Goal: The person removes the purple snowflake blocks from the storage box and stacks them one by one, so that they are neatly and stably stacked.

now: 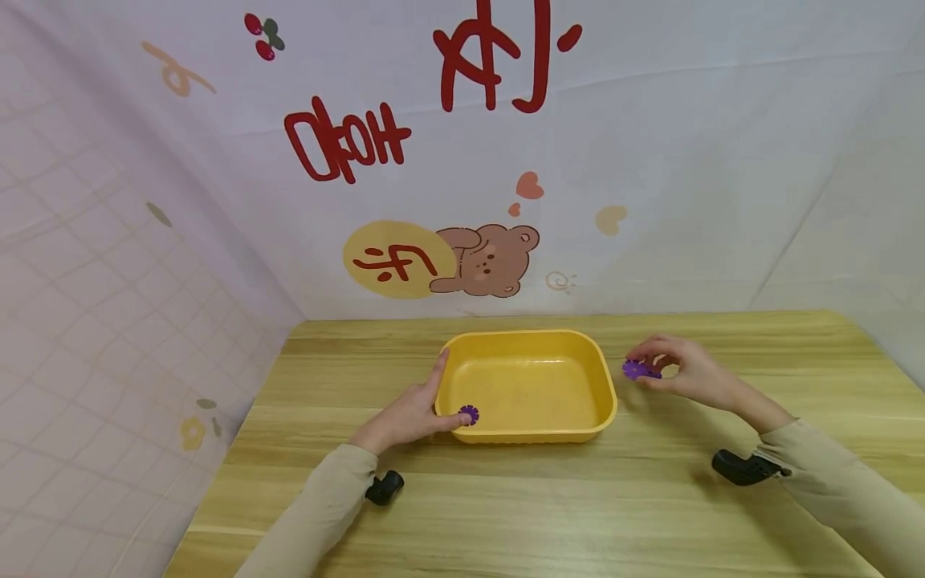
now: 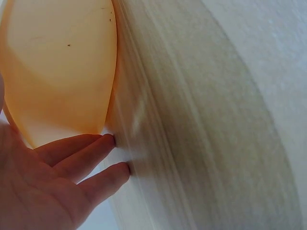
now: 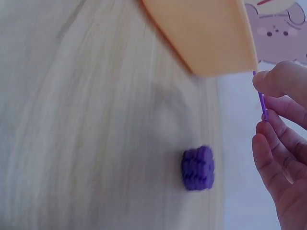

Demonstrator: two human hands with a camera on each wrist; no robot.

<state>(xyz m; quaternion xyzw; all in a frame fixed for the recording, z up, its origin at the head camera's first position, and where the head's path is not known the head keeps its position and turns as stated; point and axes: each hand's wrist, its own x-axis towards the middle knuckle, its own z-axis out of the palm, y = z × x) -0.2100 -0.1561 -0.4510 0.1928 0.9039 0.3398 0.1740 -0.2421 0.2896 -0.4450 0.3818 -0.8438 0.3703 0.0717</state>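
My left hand lies along the left end of a yellow plastic tray, its index finger beside the rim. Extended fingers reach the tray's outer wall in the left wrist view. Inside the near left corner, the thumb tip overlaps a purple notched disc. Just past the tray's right end, my right hand pinches another thin purple disc between thumb and fingers. The right wrist view shows that disc edge-on. A short stack of purple discs stands on the table near this hand.
The wooden table runs back to a white cloth backdrop with a printed bear and red characters. Another cloth hangs along the left side. Dark wrist mounts stick out from both sleeves.
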